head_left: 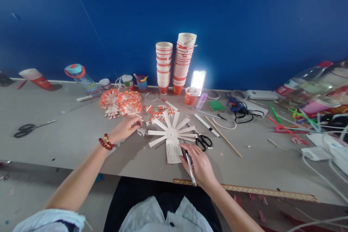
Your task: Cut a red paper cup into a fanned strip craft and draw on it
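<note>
My right hand (199,163) is closed round a pen (190,166), and its fingertips touch the edge of a small piece of white paper (173,155) with a figure drawn on it in outline. Above that paper lies a white paper cup cut into strips (171,133), spread flat like rays. My left hand (126,128) rests on the table left of the strips with its fingers curled. A small greyish piece (141,131) lies by its fingertips; what the fingers hold, if anything, I cannot make out. Black-handled scissors (203,142) lie partly under the right-hand strips.
Two tall stacks of paper cups (164,67) stand by the blue wall. Orange-and-white cut-paper flowers (121,103) lie behind my left hand. A wooden stick (224,137), a glue gun (236,104) and coloured straws (288,130) are to the right. Other scissors (31,128) lie far left.
</note>
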`<state>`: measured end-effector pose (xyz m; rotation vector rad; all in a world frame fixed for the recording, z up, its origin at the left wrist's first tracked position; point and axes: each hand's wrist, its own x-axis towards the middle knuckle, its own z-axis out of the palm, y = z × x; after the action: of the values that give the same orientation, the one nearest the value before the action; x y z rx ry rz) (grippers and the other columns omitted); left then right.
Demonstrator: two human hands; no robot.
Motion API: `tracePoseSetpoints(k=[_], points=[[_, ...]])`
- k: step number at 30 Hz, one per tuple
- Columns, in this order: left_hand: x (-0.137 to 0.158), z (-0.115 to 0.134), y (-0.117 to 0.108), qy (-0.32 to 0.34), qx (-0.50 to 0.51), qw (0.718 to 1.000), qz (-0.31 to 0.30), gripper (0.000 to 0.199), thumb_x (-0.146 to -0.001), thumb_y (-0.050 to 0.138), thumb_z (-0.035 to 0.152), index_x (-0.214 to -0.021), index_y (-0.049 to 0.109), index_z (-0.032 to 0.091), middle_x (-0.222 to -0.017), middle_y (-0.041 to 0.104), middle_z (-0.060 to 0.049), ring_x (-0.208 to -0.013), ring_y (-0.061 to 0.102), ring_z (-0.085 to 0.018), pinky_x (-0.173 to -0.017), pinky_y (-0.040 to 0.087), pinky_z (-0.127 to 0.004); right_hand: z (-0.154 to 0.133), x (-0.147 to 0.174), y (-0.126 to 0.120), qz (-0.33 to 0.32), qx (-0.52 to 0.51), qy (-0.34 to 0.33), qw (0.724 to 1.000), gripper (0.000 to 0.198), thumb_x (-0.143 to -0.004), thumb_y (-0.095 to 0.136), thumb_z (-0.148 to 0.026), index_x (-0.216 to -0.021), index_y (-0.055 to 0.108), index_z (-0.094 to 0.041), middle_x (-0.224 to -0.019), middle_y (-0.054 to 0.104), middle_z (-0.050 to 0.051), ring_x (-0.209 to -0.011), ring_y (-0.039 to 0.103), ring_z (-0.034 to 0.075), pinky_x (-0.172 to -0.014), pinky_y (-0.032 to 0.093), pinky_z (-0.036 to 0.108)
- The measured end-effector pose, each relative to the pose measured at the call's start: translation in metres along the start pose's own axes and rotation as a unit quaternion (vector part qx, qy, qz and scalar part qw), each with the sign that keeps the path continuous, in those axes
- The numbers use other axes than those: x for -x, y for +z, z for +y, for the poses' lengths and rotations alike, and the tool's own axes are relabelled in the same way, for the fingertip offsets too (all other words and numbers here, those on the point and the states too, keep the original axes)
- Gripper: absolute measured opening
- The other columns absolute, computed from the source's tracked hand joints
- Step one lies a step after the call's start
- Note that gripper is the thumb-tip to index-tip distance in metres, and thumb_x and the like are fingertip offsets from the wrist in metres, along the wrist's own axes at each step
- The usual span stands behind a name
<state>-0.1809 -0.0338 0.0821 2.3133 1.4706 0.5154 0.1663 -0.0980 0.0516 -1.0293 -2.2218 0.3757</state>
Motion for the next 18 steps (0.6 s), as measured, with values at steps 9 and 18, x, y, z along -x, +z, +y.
tracePoseSetpoints(k=[9,18], points=[[0.009,0.006,-0.001,-0.037,0.062,0.997,0.007,0.018,-0.093,0.043,0.031,-0.095,0.058,0.02,-0.097,0.063,-0.003,-0.085,0.059,-0.017,-0.074,0.046,-0.027,0.0,0.001,0.0,-0.013,-0.014,0.01,1.0,0.033,-0.091,0.051,-0.015,-0.124,0.052,-0.023,-0.108,0.066,0.009,-0.097,0.062,0.028,-0.084,0.051,0.042],[0.018,0.025,0.01,0.04,-0.031,0.984,0.173,0.016,-0.093,0.047,0.023,-0.103,0.058,0.021,-0.108,0.063,-0.008,-0.11,0.056,-0.023,-0.101,0.042,-0.041,0.0,0.001,0.001,-0.006,-0.012,0.01,1.0,0.032,-0.092,0.051,-0.016,-0.124,0.052,-0.022,-0.109,0.066,0.01,-0.099,0.062,0.028,-0.086,0.051,0.042]])
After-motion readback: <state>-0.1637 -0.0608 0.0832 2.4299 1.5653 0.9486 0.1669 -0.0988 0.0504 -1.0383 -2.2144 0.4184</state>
